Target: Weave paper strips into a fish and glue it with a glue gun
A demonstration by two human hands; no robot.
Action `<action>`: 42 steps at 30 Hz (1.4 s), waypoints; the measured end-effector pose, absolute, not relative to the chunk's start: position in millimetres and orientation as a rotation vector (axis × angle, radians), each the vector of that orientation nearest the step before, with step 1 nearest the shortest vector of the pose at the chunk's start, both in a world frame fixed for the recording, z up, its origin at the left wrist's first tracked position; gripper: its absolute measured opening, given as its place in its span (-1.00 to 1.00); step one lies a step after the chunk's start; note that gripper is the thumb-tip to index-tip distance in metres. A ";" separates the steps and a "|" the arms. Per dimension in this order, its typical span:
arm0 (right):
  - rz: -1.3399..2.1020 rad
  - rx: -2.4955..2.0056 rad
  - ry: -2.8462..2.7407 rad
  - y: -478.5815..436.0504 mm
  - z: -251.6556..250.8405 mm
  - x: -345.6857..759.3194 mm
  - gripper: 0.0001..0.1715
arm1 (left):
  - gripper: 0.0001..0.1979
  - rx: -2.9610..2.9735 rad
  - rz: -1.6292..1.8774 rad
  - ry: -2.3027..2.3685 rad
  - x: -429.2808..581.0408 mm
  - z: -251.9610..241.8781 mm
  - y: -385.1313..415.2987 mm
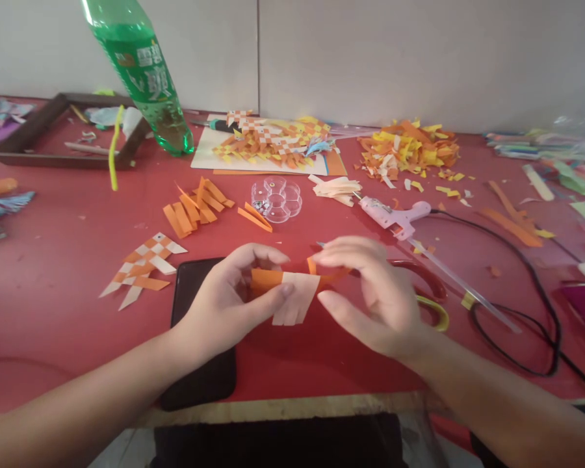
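Between the thumb and fingers of my left hand [238,289] is a small piece of paper strips, with cream strips [296,299] side by side crossing an orange paper strip [267,279]. My right hand [375,292] is at the right end of that strip, thumb and fingers apart. Its fingertips are close over the orange end; whether they touch it is unclear. A black phone [207,370] lies under my left wrist. Beside the phone is a woven orange-and-cream paper fish [146,263]. Red-and-yellow-handled scissors [436,312] lie partly hidden behind my right hand.
Folded orange strips [197,208], a clear compartment dish [277,200] and cream strips [336,188] lie ahead. A pink glue gun [394,218] trails a black cord [517,260]. Woven fish [273,143], paper scraps [409,153], a green bottle [146,78] and a dark frame [61,159] stand farther back.
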State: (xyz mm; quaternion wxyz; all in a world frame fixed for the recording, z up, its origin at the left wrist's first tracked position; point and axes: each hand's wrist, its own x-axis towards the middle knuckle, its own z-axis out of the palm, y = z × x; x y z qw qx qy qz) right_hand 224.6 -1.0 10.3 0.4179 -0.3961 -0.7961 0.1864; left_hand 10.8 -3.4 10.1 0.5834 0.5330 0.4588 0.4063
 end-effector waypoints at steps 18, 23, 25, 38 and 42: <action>-0.101 -0.868 -2.221 -2.6 10.5 229.0 -0.75 | -0.76 1.873 1.185 0.862 5.1 11.5 0.0; -0.006 -0.855 -2.205 -2.2 13.8 225.2 -0.74 | -0.84 1.886 1.132 0.917 4.7 10.7 -3.1; 0.135 -0.868 -2.158 -2.2 15.4 222.6 -0.77 | -0.81 1.699 1.108 1.014 5.5 9.0 -6.3; 0.612 -0.927 -1.958 0.6 11.1 218.6 -0.86 | -0.72 1.150 0.971 0.975 11.0 16.4 -0.7; 0.631 -0.992 -1.918 -1.3 7.4 218.6 -0.71 | -0.70 1.127 0.956 1.002 10.5 14.5 -2.0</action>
